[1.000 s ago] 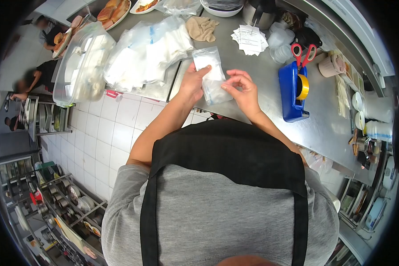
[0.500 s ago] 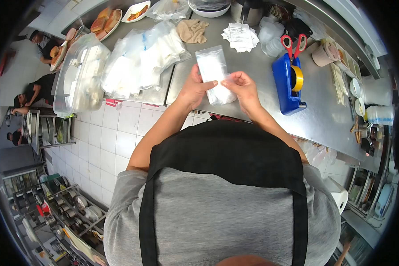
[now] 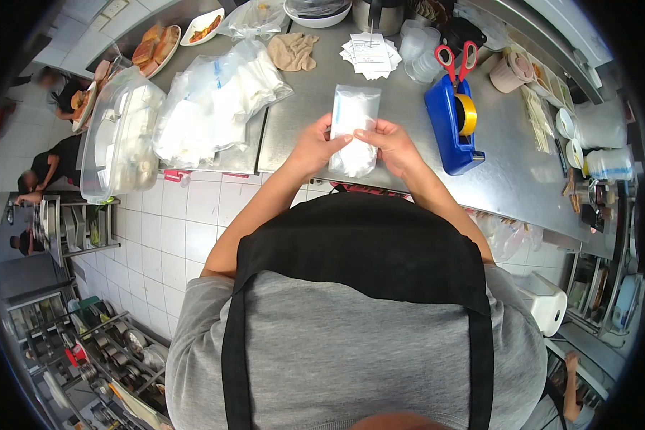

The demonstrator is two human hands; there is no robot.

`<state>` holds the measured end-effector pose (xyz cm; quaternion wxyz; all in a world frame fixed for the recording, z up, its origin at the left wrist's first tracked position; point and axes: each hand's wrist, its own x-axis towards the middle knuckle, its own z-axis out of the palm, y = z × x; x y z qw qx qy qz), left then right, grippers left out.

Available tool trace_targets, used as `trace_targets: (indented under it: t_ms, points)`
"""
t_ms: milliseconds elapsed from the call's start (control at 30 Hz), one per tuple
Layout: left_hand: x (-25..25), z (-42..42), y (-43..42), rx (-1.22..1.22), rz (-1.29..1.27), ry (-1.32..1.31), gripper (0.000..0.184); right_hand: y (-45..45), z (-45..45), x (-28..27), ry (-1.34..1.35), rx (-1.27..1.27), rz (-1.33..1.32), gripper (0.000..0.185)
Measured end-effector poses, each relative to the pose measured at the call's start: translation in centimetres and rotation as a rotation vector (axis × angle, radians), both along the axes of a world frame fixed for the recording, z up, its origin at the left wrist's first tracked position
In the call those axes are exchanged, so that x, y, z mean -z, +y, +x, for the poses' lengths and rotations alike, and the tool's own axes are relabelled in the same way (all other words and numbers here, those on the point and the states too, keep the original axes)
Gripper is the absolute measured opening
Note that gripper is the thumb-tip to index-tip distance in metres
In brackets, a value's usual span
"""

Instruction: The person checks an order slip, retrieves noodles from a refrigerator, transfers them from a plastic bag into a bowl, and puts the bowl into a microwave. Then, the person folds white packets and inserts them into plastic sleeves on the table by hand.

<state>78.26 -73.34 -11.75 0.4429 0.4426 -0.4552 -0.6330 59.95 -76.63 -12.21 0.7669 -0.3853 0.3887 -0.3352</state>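
Note:
Between my hands is a small clear plastic bag (image 3: 355,115) with something white inside its lower part; I cannot make out the contents. My left hand (image 3: 318,146) grips its left edge, thumb on the front face. My right hand (image 3: 393,145) pinches the right edge, its thumb close to the left thumb. The bag is held above the front part of the steel counter (image 3: 294,118). Left of my hands lie larger plastic bags (image 3: 218,100) filled with white items. To the right stands a blue tape dispenser (image 3: 448,132) with yellow tape.
Red-handled scissors (image 3: 456,61) stand at the dispenser. Behind my hands are a tan cloth (image 3: 292,51) and spiked paper slips (image 3: 370,56). A clear plastic tub (image 3: 118,136) sits at the left, with plated bread (image 3: 154,51) beyond. Other people (image 3: 54,161) are at the far left.
The bag has turned more upright and straight in my hands, its top edge moving right. My right fingers have shifted along its edge. The view has shifted slightly.

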Motion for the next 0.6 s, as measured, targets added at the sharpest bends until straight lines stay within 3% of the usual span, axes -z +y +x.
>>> trace_targets:
  t_ms: [33,133,233,433,533,600]
  points:
    - [-0.3,0.0,0.1,0.029,0.009,-0.021,0.045,0.1,0.2,0.5,-0.040,0.025,-0.011,0.030]
    - [-0.9,-0.2,1.4,-0.182,-0.238,-0.211,0.046,0.5,0.1,0.1,-0.080,0.118,-0.003,0.030]
    - [-0.7,0.7,3.1,-0.135,-0.387,-0.500,0.042,0.2,-0.1,-0.3,-0.104,0.190,-0.004,0.030]
    - [1.2,0.5,3.2,-0.127,-0.344,-0.424,0.017,0.3,0.4,0.1,-0.141,0.278,-0.027,0.030]
    - [3.1,1.6,3.0,0.025,0.016,-0.223,0.017,0.5,0.8,1.2,-0.159,0.323,-0.066,0.027]
    - [3.4,1.5,3.4,0.024,-0.010,-0.184,0.022,0.7,0.9,1.5,-0.122,0.323,-0.114,0.025]
